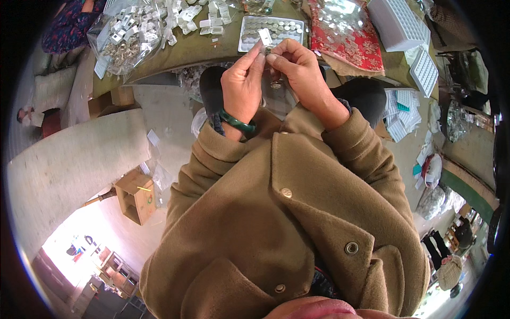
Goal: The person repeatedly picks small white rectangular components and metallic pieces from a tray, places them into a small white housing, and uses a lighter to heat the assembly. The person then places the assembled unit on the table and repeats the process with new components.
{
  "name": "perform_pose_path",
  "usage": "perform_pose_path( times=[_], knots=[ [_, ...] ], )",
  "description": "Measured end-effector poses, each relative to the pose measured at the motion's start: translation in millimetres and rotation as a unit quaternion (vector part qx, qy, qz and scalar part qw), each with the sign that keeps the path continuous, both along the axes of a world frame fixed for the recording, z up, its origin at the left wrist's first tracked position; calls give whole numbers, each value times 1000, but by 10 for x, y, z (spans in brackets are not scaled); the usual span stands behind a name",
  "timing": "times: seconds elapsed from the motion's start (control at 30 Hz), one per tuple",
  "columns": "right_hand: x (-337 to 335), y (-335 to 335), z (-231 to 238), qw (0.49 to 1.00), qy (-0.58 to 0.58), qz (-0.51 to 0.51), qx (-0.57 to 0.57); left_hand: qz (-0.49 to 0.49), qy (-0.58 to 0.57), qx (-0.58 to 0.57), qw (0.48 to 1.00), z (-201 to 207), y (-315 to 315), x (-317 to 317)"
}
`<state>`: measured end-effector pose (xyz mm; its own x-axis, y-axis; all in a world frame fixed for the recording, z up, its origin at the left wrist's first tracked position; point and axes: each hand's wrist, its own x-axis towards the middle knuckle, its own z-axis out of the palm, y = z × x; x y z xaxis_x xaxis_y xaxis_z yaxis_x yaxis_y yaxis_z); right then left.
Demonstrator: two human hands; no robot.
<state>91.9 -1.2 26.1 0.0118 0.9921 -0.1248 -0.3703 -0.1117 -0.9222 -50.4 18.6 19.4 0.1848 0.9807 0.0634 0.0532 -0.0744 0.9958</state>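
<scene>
Both hands meet above the near edge of the table, in front of the tray. My left hand (241, 90), with a dark green bangle at the wrist, is closed, pinching a small white tag-like piece (265, 36) that sticks up past the fingertips. My right hand (300, 72) is closed too, thumb and forefinger pressed on a small shiny metallic piece (269, 50) just under the white piece. Below the fingers hangs another shiny bit (276, 84); whether it joins the held piece I cannot tell. Just beyond lies a white tray (245, 43) with rows of round silvery discs.
At the left of the table, a clear plastic bag (130, 40) holds white and metallic pieces, with loose white plastic pieces (186, 21) beside it. Rightward lie a red patterned cloth (348, 45) under a clear bag and stacked white gridded trays (396, 26). A cardboard box (135, 196) stands on the floor.
</scene>
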Motion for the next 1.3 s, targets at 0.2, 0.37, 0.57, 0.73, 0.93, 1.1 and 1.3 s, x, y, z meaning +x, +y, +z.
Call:
perform_pose_path(
  times=[0.2,0.37,0.57,0.73,0.93,1.1,1.3],
  knots=[
    [0,-30,-3,998,-59,-13,-5,28,-150,-109,982,-23,-26,82],
    [41,25,-3,996,-87,-2,30,31,-168,-141,975,-13,-43,79],
    [46,35,12,1000,-5,17,-4,19,-299,-159,941,-70,-30,89],
    [57,48,18,999,2,47,-21,63,-102,-21,993,-87,-20,71],
    [45,81,-46,994,86,39,-49,34,-258,-144,955,-98,18,76],
    [25,81,-108,999,27,18,-28,26,-101,-49,993,-102,43,22],
    [7,84,-162,997,-75,-28,-2,-15,-101,-79,992,-95,64,-8]
  ],
)
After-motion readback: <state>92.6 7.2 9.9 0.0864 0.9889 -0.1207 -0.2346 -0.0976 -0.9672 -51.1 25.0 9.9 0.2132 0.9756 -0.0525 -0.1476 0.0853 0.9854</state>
